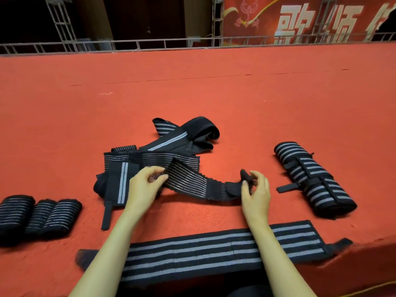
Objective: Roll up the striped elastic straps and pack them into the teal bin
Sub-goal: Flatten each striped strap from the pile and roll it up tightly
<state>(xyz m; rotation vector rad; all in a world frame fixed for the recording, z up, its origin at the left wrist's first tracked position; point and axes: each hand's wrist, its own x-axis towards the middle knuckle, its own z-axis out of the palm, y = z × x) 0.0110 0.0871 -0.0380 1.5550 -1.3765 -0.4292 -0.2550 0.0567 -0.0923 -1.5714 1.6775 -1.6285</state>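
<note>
A thin-striped black elastic strap (188, 182) stretches between my hands over the red surface. My left hand (145, 185) pinches its left part by the loose heap of straps (162, 146). My right hand (255, 189) pinches the strap's black end tab, curled round it. A wide grey-striped strap (214, 251) lies flat along the near edge, under my forearms. Three rolled straps (38, 215) lie at the left. A bundle of rolled wide straps (312, 179) lies at the right. No teal bin is in view.
The red cloth-covered surface (214, 93) runs far back to a metal rail (150, 45). Its front edge drops away at the lower right, where a yellow cable (368, 290) lies below. A red banner (300, 18) hangs behind.
</note>
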